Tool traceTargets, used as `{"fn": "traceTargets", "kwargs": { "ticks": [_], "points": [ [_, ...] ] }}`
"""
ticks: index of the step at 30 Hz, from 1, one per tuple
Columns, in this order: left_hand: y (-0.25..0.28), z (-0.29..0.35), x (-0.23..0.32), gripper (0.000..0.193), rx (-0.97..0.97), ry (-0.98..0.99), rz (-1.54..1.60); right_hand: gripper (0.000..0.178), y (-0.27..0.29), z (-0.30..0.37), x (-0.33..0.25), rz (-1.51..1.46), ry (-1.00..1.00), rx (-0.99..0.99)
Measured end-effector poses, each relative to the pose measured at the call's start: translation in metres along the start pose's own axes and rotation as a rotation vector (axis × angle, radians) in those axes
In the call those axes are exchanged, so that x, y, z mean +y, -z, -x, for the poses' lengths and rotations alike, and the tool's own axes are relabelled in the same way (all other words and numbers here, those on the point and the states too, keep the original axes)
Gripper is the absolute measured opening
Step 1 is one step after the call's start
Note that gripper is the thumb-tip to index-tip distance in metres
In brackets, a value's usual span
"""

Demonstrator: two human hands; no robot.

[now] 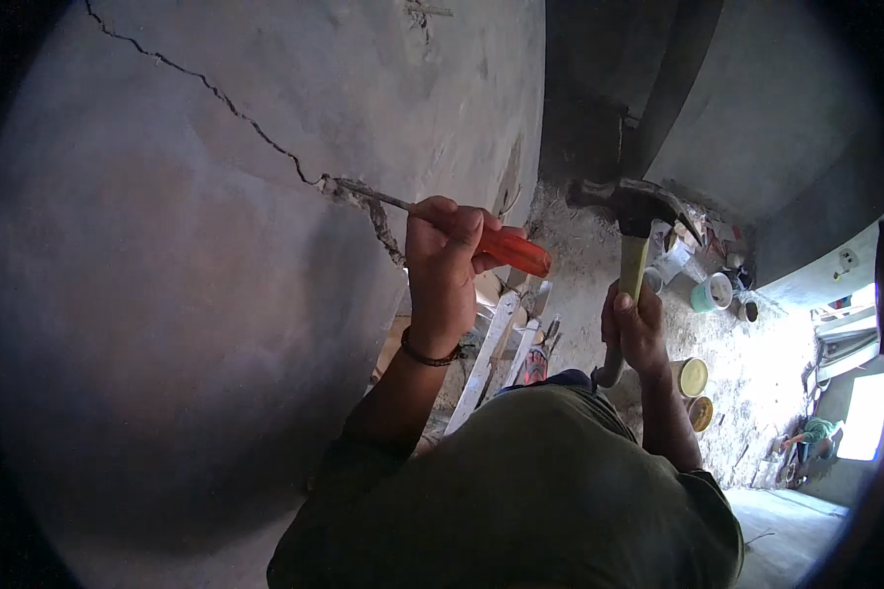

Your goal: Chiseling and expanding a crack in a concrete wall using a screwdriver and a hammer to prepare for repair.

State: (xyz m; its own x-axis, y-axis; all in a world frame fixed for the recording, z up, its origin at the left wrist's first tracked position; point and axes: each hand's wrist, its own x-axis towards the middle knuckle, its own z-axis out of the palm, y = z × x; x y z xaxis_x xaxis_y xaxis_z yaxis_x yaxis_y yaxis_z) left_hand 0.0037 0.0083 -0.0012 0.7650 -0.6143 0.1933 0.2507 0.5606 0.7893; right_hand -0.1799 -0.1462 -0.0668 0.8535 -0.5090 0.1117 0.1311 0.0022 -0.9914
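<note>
My left hand (446, 280) is closed round a screwdriver with an orange handle (521, 252). Its metal shaft points left, and the tip touches a jagged crack (228, 102) in the grey plaster wall (167, 294). Around the tip the plaster is broken away, and a rough, chipped groove (383, 228) runs down from there. To the right, my right hand (638, 329) grips a claw hammer (634, 201) by its yellow-green handle. The hammer is held head up, apart from the screwdriver, with its claw toward the right.
Below me are white ladder-like rails (486, 363). On the dusty floor stand several buckets, including a pale one (712, 293) and a yellow-topped one (693, 377). Another person in green (817, 432) crouches at the far right by a bright opening (866, 417).
</note>
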Motion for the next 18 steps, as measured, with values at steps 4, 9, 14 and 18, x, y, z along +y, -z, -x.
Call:
{"fn": "traceTargets", "kwargs": {
  "ticks": [4,9,14,18],
  "points": [
    [0.014,-0.015,-0.015,0.024,0.176,-0.096,-0.277,0.046,-0.002,-0.001,-0.006,0.022,0.008,-0.013],
    [0.059,-0.029,-0.036,0.021,0.283,-0.334,-0.814,0.044,0.005,-0.004,0.006,-0.012,-0.037,-0.047],
    [0.057,-0.007,-0.051,0.022,0.028,-0.298,-1.317,0.043,0.003,-0.007,0.009,-0.051,-0.086,-0.024],
    [0.014,0.009,-0.042,0.022,0.089,0.107,-0.352,0.045,0.003,-0.017,0.008,-0.051,-0.084,-0.021]
  ]
}}
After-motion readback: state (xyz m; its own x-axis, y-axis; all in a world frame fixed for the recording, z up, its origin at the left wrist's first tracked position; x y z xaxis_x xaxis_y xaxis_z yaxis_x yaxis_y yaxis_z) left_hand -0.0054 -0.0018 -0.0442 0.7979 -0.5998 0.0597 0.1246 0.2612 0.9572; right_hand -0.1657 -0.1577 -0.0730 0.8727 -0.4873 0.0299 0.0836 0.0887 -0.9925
